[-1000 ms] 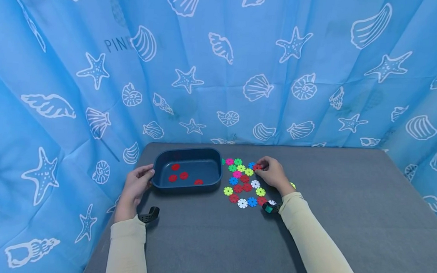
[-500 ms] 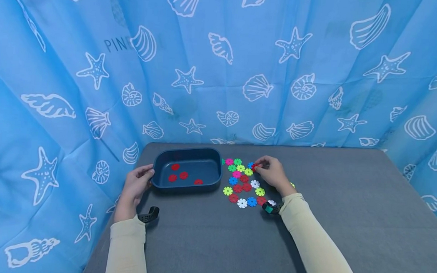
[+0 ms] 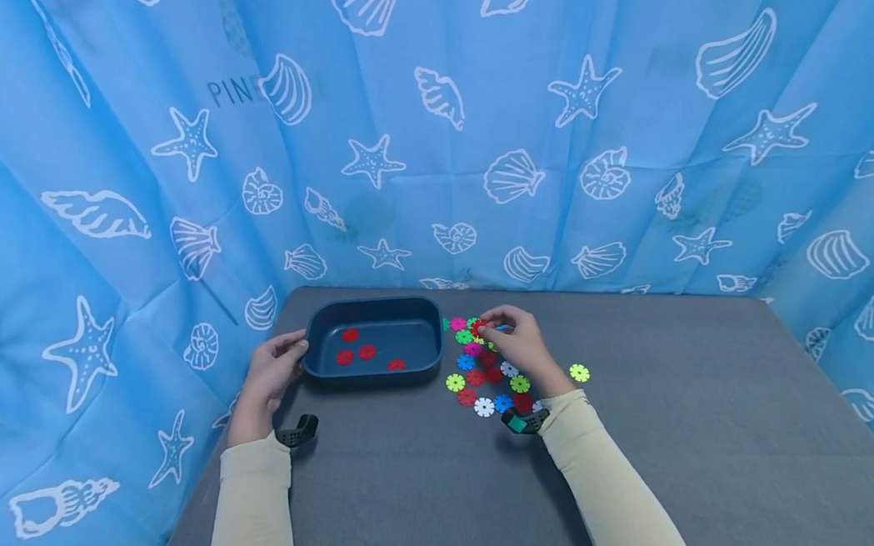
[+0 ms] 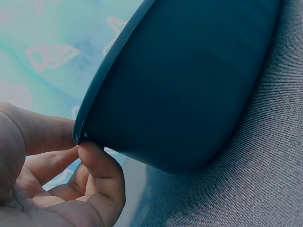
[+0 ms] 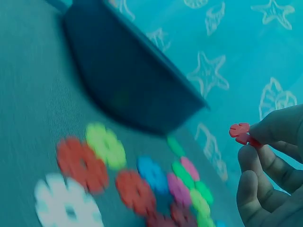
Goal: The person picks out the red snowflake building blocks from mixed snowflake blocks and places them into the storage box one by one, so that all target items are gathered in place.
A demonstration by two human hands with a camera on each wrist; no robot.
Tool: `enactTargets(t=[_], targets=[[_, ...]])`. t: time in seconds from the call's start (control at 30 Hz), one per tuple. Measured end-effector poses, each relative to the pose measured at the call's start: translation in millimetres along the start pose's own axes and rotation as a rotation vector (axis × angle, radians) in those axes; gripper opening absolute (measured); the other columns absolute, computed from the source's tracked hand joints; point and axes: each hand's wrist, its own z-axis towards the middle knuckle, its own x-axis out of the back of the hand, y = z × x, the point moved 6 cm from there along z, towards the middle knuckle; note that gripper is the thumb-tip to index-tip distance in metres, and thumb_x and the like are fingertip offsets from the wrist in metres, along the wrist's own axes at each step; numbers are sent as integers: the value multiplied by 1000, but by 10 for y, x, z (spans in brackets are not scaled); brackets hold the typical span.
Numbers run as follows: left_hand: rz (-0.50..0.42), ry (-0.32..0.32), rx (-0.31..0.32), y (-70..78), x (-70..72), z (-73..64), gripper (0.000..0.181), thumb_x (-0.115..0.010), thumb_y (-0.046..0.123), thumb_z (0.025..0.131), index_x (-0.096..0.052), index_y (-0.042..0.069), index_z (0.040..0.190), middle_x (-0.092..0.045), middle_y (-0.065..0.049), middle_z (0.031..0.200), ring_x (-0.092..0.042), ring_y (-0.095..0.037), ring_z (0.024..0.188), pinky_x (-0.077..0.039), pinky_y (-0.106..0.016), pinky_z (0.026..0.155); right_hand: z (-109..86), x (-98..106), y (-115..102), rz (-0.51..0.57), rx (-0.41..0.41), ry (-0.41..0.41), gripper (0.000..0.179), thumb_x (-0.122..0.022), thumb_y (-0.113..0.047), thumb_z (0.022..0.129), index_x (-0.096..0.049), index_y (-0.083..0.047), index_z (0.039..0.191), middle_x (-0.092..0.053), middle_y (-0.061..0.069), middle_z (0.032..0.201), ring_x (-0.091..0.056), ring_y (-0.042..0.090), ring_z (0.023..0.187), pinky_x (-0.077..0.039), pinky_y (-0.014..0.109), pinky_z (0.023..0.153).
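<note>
At its left end, a dark blue rectangular tub (image 3: 370,381) is pinched by the rim between the thumb and fingers of my left hand (image 3: 271,373). Several red notched discs (image 3: 367,351) lie on the tub floor. My right hand (image 3: 523,343) pinches a red notched disc (image 5: 240,130) at the fingertips, lifted over the loose discs and to the right of the tub. Beneath it on the cloth lie flower-like plastic discs: white (image 5: 67,205), blue (image 5: 152,174), yellow (image 3: 455,382), green and pink, along with more red ones. My right hand covers part of them.
A grey cloth (image 3: 409,480) covers the table. One yellow disc (image 3: 579,373) lies apart, right of my right forearm. A blue curtain (image 3: 442,181) with white shell and starfish prints hangs behind the table and along its sides.
My right hand has lifted the red disc from the right edge of the loose discs and moved it left towards the tub. My left hand and the tub have stayed put.
</note>
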Motion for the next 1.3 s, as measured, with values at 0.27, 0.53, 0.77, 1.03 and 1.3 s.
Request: enactTargets(t=[0.27, 0.53, 0.77, 1.03, 1.3], targets=[[3, 9, 5, -1, -8, 4, 49, -57, 30, 112, -53, 11, 157, -54, -6, 135, -54, -16, 105, -53, -28, 87, -26, -341, -164, 42, 7, -47, 20, -70, -11, 102, -71, -2, 121, -68, 13, 108, -68, 34, 95, -58, 39, 82], [-10, 7, 3, 2, -20, -4, 49, -57, 29, 112, -52, 10, 157, -54, -5, 132, -53, -17, 105, -52, -25, 85, -76, -562, -248, 97, 15, -115, 19, -70, -10, 102, -70, -2, 120, -69, 15, 107, -70, 44, 97, -60, 33, 81], [-8, 2, -2, -1, -14, -5, 49, -56, 29, 112, -52, 10, 157, -54, -4, 131, -53, -15, 104, -52, -25, 85, -101, -619, -279, 75, 42, -159, 25, -68, -13, 104, -70, -1, 126, -71, 17, 113, -72, 31, 96, -61, 42, 86], [-8, 5, 1, -7, -8, 1, 49, -57, 30, 112, -52, 11, 157, -54, -5, 133, -53, -16, 107, -52, -24, 84, -78, -488, -193, 42, 29, -132, 29, -67, -17, 105, -70, 1, 127, -70, 16, 120, -70, 39, 103, -59, 44, 87], [-7, 7, 11, -23, 5, 13, 51, -57, 31, 111, -52, 11, 157, -53, -7, 139, -53, -18, 111, -52, -24, 86, -92, -220, -71, -27, 29, -92, 26, -65, -14, 106, -69, 2, 125, -70, 18, 118, -69, 40, 100, -59, 45, 83]])
